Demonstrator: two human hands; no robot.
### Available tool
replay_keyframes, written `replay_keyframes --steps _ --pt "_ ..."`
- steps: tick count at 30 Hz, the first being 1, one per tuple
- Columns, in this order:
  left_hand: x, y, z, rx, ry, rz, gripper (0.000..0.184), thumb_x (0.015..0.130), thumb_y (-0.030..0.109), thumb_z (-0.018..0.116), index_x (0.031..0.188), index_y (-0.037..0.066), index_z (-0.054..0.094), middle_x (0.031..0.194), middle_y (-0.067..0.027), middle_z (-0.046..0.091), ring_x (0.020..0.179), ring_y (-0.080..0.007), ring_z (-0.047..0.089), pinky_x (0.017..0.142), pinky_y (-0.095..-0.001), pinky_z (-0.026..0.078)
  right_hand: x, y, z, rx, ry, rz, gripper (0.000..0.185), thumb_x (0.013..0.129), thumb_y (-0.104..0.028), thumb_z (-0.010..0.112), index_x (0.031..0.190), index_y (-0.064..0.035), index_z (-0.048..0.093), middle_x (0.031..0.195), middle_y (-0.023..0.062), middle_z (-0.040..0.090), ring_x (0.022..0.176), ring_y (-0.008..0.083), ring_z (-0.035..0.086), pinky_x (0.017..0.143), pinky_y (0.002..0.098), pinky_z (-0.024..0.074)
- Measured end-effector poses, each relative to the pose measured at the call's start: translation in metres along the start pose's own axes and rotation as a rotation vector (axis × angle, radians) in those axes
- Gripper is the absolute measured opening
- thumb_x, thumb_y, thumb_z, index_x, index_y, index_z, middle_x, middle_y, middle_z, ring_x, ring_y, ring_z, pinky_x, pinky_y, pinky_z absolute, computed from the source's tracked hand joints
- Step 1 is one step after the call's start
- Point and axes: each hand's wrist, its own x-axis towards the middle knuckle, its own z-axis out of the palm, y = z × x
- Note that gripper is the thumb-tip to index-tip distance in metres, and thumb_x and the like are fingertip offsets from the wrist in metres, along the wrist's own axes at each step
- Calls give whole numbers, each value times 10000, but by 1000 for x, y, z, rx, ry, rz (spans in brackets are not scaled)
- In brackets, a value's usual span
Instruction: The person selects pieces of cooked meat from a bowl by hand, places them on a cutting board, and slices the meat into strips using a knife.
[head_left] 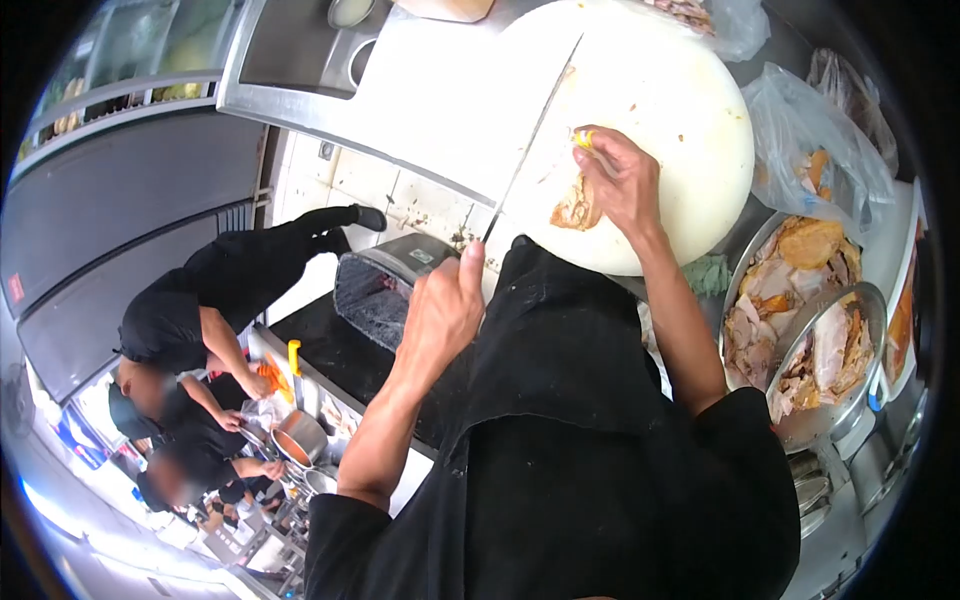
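Note:
My left hand (440, 305) is closed around the handle of a long knife, its thumb laid along the top. The knife's thin blade (533, 137), seen nearly edge-on, reaches up across the round white cutting board (690, 120). Over the board, my right hand (622, 180) is curled with fingers and thumb together on a piece of cooked meat (574, 208). A yellow band (584, 139) shows at its fingertips. Small scraps dot the board around it.
Right of the board are a metal bowl of cooked meat (745, 335), a clear container (865, 400) with more meat, and a plastic bag (820, 140). A grey bin (385, 290) stands on the floor at left. Co-workers in black (190, 310) work at another counter.

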Motion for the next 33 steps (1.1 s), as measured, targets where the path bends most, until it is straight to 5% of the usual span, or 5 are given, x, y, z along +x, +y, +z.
replay_keyframes --steps 4,17,26,33 --pt "-23 -17 16 58 -39 -3 619 1060 448 416 827 -78 642 839 -393 610 905 -582 595 780 -605 467 -28 -8 -17 -128 -26 -157 178 804 -6 757 973 15 704 1079 133 699 1015 246 685 867 328 545" --pt "-86 -27 10 121 -101 -112 582 1057 440 420 806 -52 604 770 -382 606 822 -573 608 751 -607 470 -42 -1 -4 -84 83 -108 217 742 -33 731 949 15 687 1058 141 692 971 302 671 844 380 550" --pt "-18 -16 45 151 -205 80 663 1064 451 352 866 -99 664 883 -410 616 951 -561 607 860 -592 472 -38 2 -4 -128 63 -148 190 738 -26 690 921 25 691 1038 154 701 952 306 680 829 392 560" --pt "-20 -3 12 -72 -88 -37 767 1050 572 309 904 -91 667 931 -391 634 1031 -565 590 881 -557 460 -39 -4 -29 -175 26 -44 225 690 -23 678 905 43 671 982 175 676 883 313 666 800 393 548"
